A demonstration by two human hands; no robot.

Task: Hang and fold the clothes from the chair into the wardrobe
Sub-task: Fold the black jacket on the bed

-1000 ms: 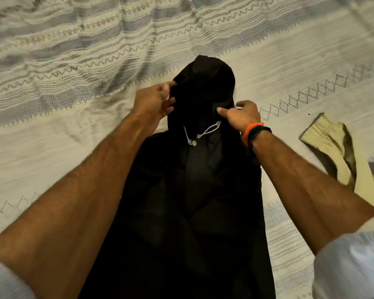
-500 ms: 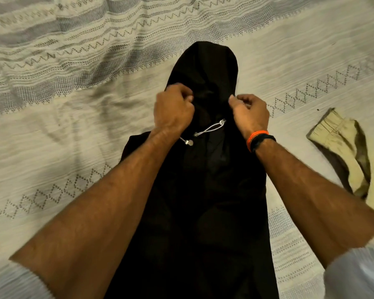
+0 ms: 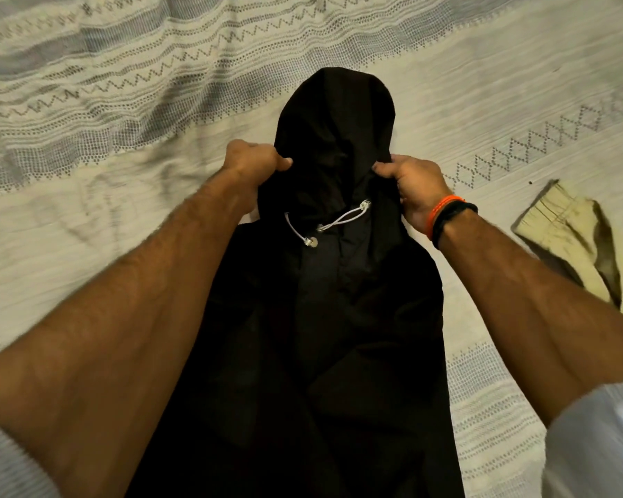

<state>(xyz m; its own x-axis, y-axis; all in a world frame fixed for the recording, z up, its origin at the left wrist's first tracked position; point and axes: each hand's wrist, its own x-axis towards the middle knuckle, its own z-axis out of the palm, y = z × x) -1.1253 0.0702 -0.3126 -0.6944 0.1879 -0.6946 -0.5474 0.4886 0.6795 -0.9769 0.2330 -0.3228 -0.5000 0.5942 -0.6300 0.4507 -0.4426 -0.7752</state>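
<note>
A black hooded jacket [image 3: 335,318] lies flat on the patterned bedspread, its hood [image 3: 335,113] pointing away from me. A white drawstring [image 3: 331,224] with a small toggle crosses the neck. My left hand [image 3: 247,170] grips the left edge of the hood at its base, fingers curled round the fabric. My right hand [image 3: 409,185], with an orange and a black band at the wrist, pinches the right edge of the hood at the same height. The jacket's hem runs out of view at the bottom.
The cream and grey woven bedspread [image 3: 123,102] covers the whole surface, wrinkled at the left. A beige garment [image 3: 572,242] lies crumpled at the right edge, apart from the jacket.
Both hands have moved apart to the two sides of the hood's base, spreading it wider and flatter. The drawstring now lies fully uncovered between them.
</note>
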